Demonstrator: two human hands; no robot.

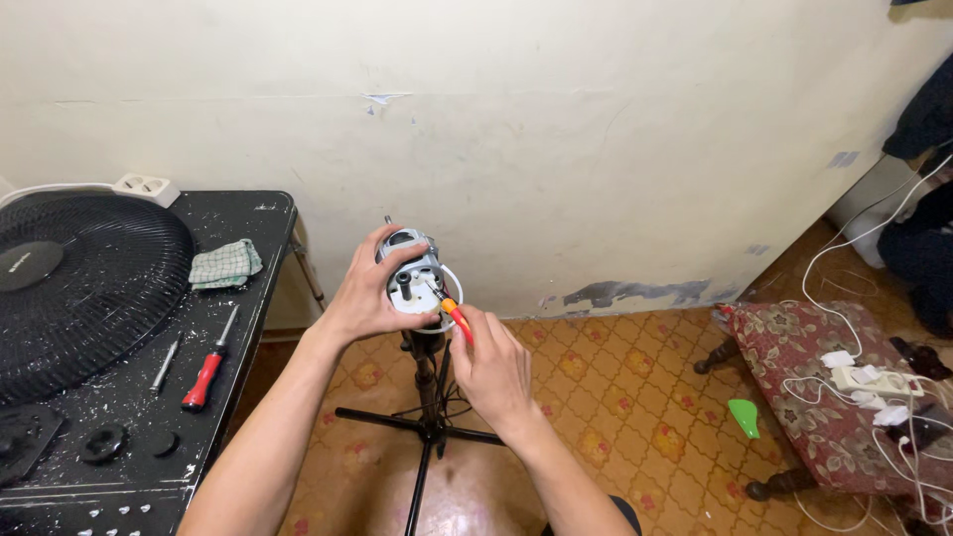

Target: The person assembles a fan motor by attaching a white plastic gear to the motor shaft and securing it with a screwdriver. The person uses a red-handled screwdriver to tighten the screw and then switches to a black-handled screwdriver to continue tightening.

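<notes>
A grey fan motor (410,268) sits on top of a black stand (427,417) in the middle of the view. My left hand (367,293) wraps around the motor from the left and steadies it. My right hand (491,367) grips a small screwdriver with a red and orange handle (455,316), its tip pressed against the motor's face.
A black table (139,397) at the left holds a black fan grille (79,288), a checked cloth (225,264), a red-handled screwdriver (208,367), a thin metal tool (165,365) and black fan parts. A patterned stool (824,397) with white cables and a power strip stands at right.
</notes>
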